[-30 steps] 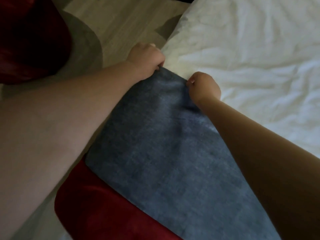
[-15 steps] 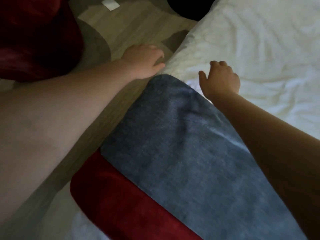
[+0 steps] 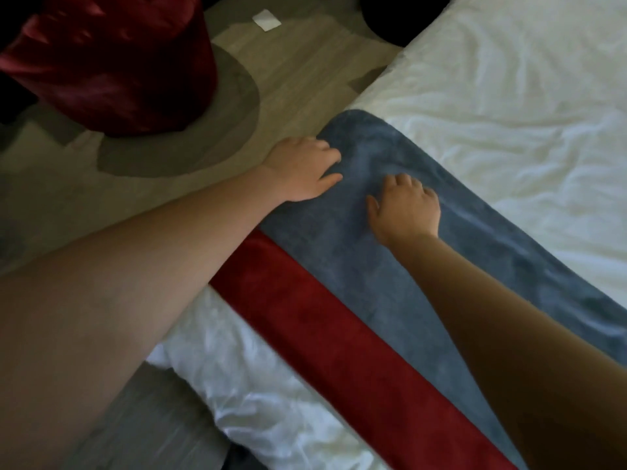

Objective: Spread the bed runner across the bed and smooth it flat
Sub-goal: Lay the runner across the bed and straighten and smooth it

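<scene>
Bed runner [image 3: 424,283]: grey, red band [image 3: 322,317] along near edge, lies across bed [image 3: 509,113]. Long axis runs lower right to upper left, rounded end at bed's edge beside floor [image 3: 298,72]. Your left hand [image 3: 302,171] rests flat on that end, fingers loosely apart, gripping nothing. Your right hand [image 3: 403,208] just beside it, palm down, fingers spread on grey. Left hand nearer end; runner's unsmoothed length lies behind both palms, toward you. No containers in view.

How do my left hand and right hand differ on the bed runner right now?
The left hand sits at the edge of the bed runner; the right hand sits further in, on its grey middle. The left hand's fingers point sideways toward the right hand; the right hand's point away from the person. Both lie open, palms down.
</scene>
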